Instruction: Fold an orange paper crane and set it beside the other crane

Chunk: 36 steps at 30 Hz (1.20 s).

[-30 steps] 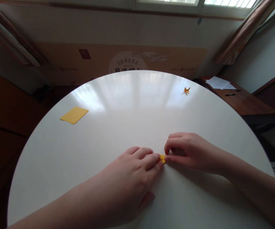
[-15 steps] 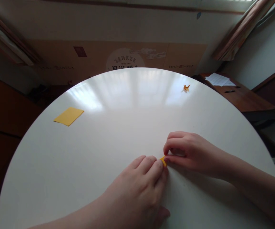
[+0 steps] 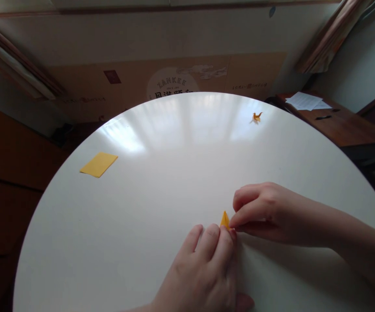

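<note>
A small piece of folded yellow origami paper (image 3: pixel 225 219) lies on the white table, its pointed tip facing away from me. My left hand (image 3: pixel 203 264) comes from below, its bent fingertips pressing the paper's near part against the tabletop and hiding it. From the right, my right hand (image 3: pixel 262 212) pinches at the paper's right edge with thumb and index finger, the other fingers curled. The fingertips of both hands nearly meet there.
The round white table (image 3: pixel 135 208) fills most of the view. Flat yellow paper sheets (image 3: pixel 99 164) lie at the left. A folded yellow paper crane (image 3: pixel 257 117) stands near the far right edge. Beyond it, a brown desk (image 3: pixel 353 125) carries white papers (image 3: pixel 306 101).
More of the folded paper shows, its tip now pointing away from me. My left fingers have drawn back toward me, and my right hand has turned slightly. The view has shifted a little.
</note>
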Tool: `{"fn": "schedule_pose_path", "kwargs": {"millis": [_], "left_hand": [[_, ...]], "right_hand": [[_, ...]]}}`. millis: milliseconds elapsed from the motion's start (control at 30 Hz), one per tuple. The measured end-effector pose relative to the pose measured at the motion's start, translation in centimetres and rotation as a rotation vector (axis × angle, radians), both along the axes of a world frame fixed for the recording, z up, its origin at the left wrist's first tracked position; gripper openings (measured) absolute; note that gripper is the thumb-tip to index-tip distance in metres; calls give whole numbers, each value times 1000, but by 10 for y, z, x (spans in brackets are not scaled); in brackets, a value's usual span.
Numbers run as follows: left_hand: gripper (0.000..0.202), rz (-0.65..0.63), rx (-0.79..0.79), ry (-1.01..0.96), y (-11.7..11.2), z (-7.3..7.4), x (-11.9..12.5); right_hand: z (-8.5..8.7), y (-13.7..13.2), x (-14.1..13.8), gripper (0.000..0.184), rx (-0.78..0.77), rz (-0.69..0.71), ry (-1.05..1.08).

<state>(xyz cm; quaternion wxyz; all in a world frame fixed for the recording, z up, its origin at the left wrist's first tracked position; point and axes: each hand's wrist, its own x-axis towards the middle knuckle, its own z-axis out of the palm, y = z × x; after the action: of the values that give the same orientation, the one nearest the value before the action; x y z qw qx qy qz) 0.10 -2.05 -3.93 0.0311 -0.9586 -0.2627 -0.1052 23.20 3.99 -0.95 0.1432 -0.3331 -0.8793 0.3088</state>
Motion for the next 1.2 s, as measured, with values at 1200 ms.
{"fn": "schedule_pose_path", "kwargs": {"millis": [1200], "left_hand": [[58, -2, 18, -1, 2, 4, 2]], "right_hand": [[-7, 2, -5, 15, -21, -68, -14]]}}
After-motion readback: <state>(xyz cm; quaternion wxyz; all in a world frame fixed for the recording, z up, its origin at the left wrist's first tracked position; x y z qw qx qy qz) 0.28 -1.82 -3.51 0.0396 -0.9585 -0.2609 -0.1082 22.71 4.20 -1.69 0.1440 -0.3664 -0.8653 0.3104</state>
